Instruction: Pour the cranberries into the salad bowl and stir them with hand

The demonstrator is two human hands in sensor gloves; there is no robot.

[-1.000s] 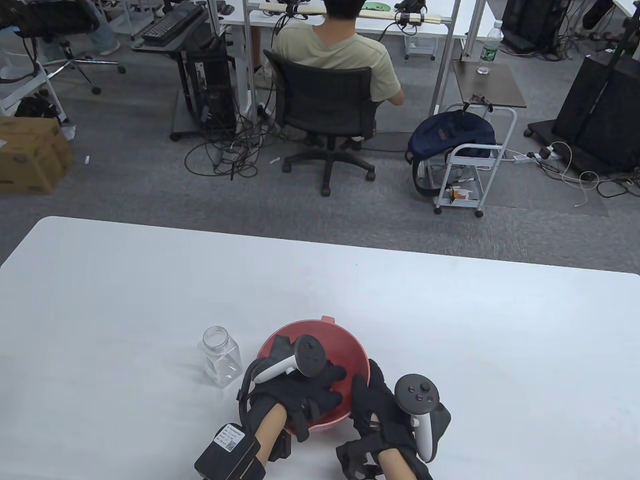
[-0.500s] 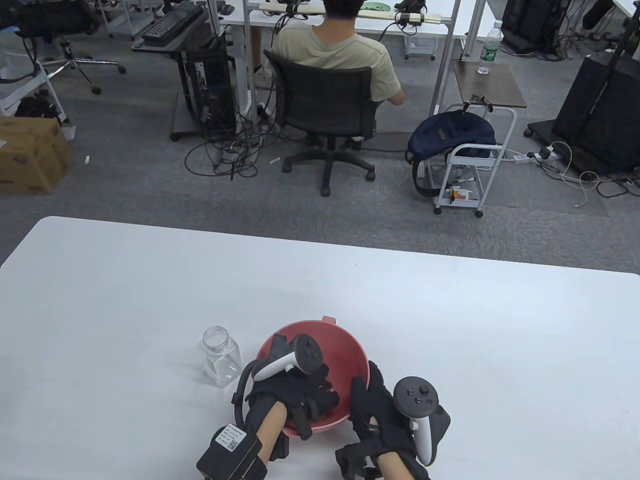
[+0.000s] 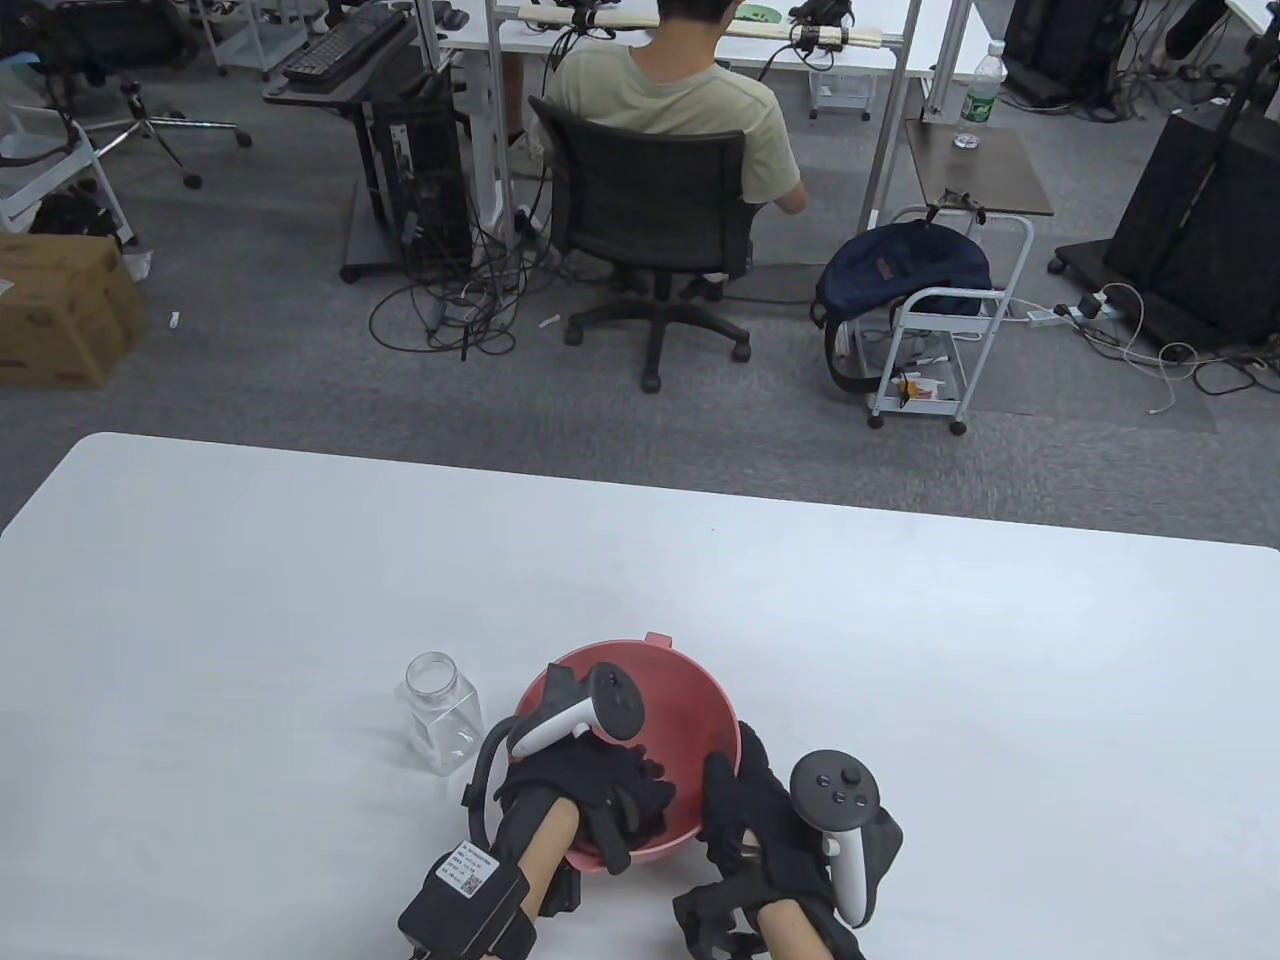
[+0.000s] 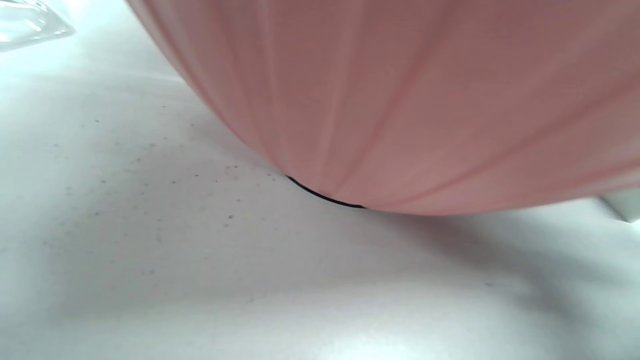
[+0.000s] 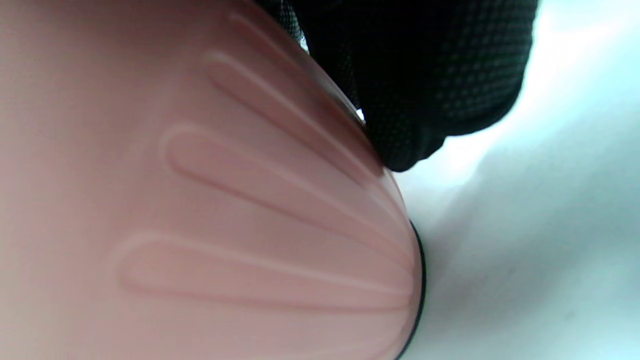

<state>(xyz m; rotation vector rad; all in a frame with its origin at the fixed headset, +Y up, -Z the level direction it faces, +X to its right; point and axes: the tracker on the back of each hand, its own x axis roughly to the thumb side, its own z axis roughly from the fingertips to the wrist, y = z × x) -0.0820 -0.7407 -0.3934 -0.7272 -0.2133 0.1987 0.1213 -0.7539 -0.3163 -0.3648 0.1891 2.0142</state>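
The pink salad bowl [image 3: 690,705] stands near the table's front edge; its ribbed outer wall fills the left wrist view [image 4: 400,100] and the right wrist view [image 5: 200,200]. My left hand [image 3: 625,790] reaches down inside it, fingers loosely bent over the bottom. The cranberries are hidden under that hand. My right hand [image 3: 735,790] grips the bowl's right side, thumb on the rim, and one gloved finger [image 5: 425,75] presses the outer wall. The clear jar [image 3: 440,710] stands upright, empty and without a lid, just left of the bowl.
The white table [image 3: 900,650] stretches far and to both sides. The jar's corner [image 4: 25,20] shows close to the bowl. Beyond the table, a person sits in an office chair [image 3: 650,210] at a desk.
My left hand's fingers have drawn back from the bowl's right wall towards its near side and bent more. The right hand, bowl and jar have stayed put.
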